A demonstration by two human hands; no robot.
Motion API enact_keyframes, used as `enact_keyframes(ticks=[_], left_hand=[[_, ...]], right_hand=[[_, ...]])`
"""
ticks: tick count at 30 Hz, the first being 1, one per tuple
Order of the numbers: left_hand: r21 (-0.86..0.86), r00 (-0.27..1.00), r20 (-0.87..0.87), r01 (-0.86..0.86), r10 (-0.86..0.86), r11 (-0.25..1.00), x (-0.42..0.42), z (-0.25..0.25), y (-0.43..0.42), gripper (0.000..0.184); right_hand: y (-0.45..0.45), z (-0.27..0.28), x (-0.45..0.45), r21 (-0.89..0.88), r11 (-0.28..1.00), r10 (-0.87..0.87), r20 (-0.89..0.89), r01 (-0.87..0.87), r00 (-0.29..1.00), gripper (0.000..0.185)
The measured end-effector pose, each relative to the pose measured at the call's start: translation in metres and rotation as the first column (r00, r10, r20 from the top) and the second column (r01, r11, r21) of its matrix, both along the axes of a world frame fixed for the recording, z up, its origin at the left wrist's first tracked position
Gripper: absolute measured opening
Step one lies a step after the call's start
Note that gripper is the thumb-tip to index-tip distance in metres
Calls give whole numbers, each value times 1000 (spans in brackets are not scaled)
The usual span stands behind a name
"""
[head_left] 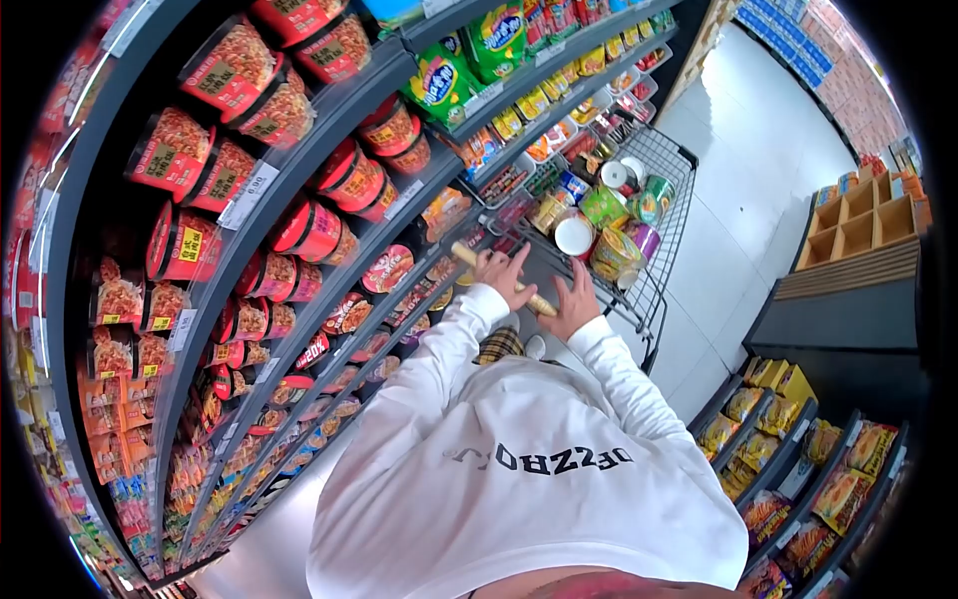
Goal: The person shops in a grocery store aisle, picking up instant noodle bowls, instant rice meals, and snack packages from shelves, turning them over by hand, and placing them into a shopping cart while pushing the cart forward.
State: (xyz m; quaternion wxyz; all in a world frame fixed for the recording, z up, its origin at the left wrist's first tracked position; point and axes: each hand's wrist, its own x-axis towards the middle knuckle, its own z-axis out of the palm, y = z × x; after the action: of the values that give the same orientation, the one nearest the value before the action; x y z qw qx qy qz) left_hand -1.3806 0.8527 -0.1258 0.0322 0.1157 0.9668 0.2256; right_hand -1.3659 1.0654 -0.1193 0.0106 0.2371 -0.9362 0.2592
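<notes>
A wire shopping cart [671,190] stands ahead of me, holding several cans, tubs and packets, among them a white-lidded tub [574,236] and a green packet [603,207]. Its tan handle bar [465,254] runs across in front of my body. My left hand [502,276] lies over the middle of the bar, fingers spread and not wrapped round it. By the bar's right end is my right hand [574,301], its visible fingers stretched out and apart. Whether the right palm touches the bar cannot be made out.
Shelves [215,215] of red instant noodle tubs [190,245] run close along the left, with green bags [439,84] farther up. At the right are a dark cabinet [833,317], a wooden compartment rack [860,226] and lower racks of yellow packets [743,403]. Pale floor tiles [733,130] show beyond the cart.
</notes>
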Motion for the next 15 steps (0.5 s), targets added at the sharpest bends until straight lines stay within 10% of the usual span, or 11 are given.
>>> enact_keyframes(ticks=[15], left_hand=[[-30, 974, -219, 59, -64, 998, -38, -9, 26, 56]], right_hand=[[25, 6, -37, -116, 993, 1, -118, -15, 993, 70]])
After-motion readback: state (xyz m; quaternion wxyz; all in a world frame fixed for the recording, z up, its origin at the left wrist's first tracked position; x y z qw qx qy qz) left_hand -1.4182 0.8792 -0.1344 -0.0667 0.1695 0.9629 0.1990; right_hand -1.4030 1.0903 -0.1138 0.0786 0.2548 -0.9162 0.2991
